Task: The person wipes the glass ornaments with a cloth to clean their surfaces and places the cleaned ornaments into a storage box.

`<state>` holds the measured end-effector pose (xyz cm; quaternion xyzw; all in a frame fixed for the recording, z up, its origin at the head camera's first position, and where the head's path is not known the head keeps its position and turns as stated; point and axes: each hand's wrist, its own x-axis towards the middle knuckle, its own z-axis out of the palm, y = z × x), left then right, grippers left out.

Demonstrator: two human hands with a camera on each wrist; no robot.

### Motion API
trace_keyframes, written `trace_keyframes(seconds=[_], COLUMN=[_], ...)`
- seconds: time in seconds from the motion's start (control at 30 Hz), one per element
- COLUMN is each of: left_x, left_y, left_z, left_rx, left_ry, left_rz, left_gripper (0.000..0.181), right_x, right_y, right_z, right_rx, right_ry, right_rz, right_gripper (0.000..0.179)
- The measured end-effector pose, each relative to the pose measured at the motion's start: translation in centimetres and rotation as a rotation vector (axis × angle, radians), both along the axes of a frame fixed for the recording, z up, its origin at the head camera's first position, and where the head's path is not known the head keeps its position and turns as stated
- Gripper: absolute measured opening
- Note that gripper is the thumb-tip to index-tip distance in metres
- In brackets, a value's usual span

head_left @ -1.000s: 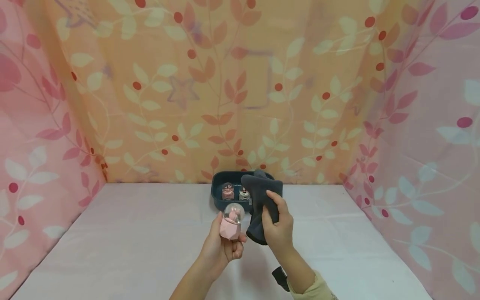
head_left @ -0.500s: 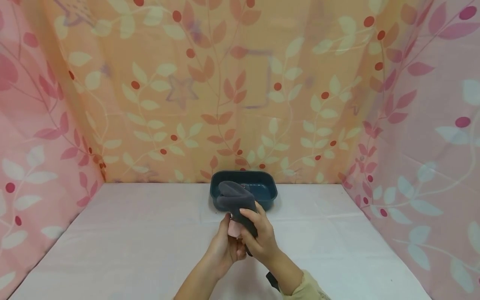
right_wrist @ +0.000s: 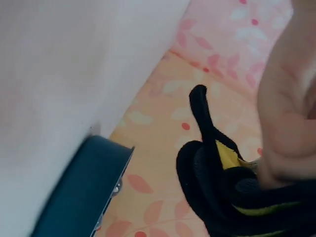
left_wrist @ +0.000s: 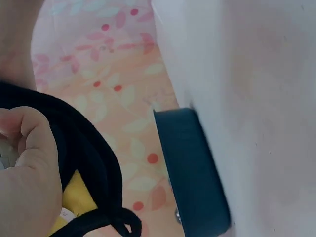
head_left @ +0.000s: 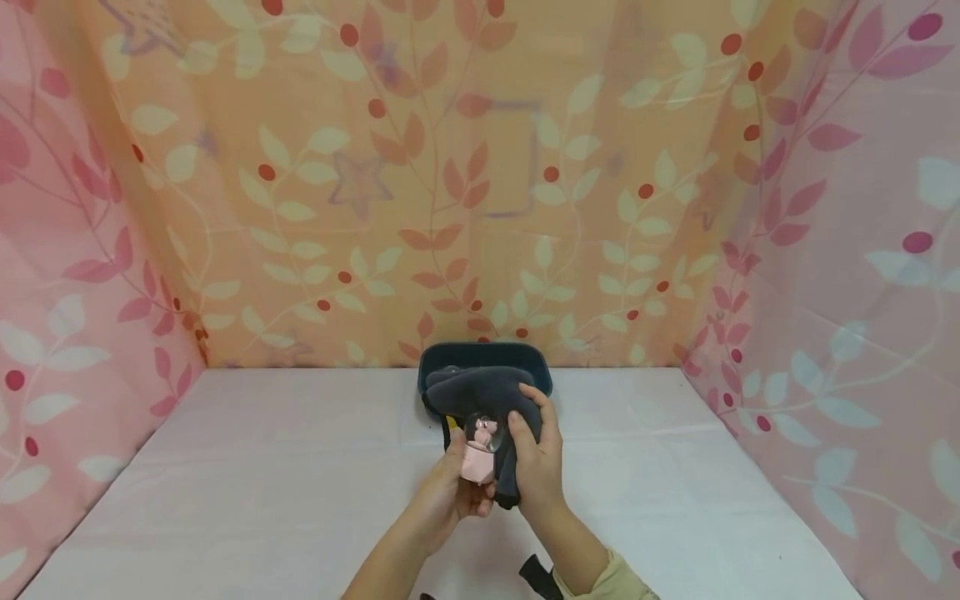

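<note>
My left hand [head_left: 438, 504] holds a small snow globe [head_left: 477, 464] by its pink faceted base, with the thumb along its side. A pink figure shows inside the clear dome, which stands upright. Folded in my right hand [head_left: 542, 458] is a dark grey cloth [head_left: 480, 390] with a black edge. The cloth lies behind and along the right side of the globe. Its yellow underside [left_wrist: 79, 192] and a black loop show in the left wrist view. Whether the cloth presses on the glass is hard to tell.
Behind the hands, a dark teal bin [head_left: 483, 348] stands on the white table [head_left: 262, 467] near the patterned back curtain [head_left: 300, 208]. The cloth hides much of its inside. A clear dome [right_wrist: 117, 186] shows at its rim. A black strap [head_left: 538, 577] hangs by the right sleeve.
My right hand first brought the cloth left over the globe, covering its dome. Now the cloth has shifted back and opened out, so the dome shows again. My left hand barely moved.
</note>
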<state>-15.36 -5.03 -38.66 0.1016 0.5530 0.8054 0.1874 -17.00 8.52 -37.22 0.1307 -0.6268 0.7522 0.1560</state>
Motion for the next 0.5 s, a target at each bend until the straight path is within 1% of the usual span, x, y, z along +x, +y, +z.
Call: trace_keyframes(seconds=[0.03,0.1,0.17,0.23,0.3,0.4,0.47,0.5], left_x=[-0.05,-0.17,-0.26,-0.32,-0.37,-0.46,-0.52,-0.56], left_y=[0.01,0.06,0.11,0.08,0.08,0.06,0.02,-0.04], left_z=[-0.06,-0.23,-0.42,-0.64,-0.78,-0.93,-0.89,-0.85], left_rx=[-0.025,-0.097,-0.181,-0.271,-0.354,-0.416,-0.457,-0.475], left_ry=[0.017,0.070,0.130,0.209,0.289,0.371,0.419,0.441], left_rz=[0.011,0.056,0.112,0.180,0.254,0.345,0.389,0.403], left_gripper=[0.065,0.063,0.060,0.055,0.048,0.039,0.040,0.043], right_x=[-0.02,-0.02,-0.05,-0.12,-0.12,-0.18,-0.20,-0.21], right_y=[0.03,0.07,0.11,0.14,0.17,0.24,0.26,0.25], right_z=[0.07,0.24,0.34,0.37,0.41,0.43,0.49,0.50], right_rx=[-0.018,-0.045,-0.053,-0.060,-0.070,-0.080,-0.088,-0.088], right_ry=[-0.042,-0.120,-0.173,-0.212,-0.227,-0.227,-0.216,-0.213], right_rz=[0.008,0.018,0.026,0.027,0.026,0.022,0.021,0.020], right_gripper=[0.036,0.036,0.036,0.036,0.035,0.035,0.035,0.035])
